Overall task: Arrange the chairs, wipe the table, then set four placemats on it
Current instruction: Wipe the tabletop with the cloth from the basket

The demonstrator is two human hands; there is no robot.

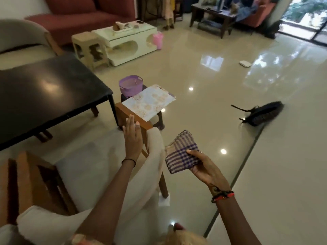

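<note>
Beside the tabletop (44, 89), right grip (203, 167) pinches soft, light cloth (178, 151); left grip (132, 138), fingers (130, 121) straight, touches the stiff, probably heavy chair frame (146, 126).

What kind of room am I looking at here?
Most likely a home living room: a red sofa at the back, a black table beside a cushioned chair, and a white coffee table.

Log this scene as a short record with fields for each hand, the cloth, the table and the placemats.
left hand: open, fingers straight, at the chair arm
right hand: holds the folded checked cloth
table: black, glossy, left of the chair
placemats: floral, beside the purple basket, not on the table
</note>
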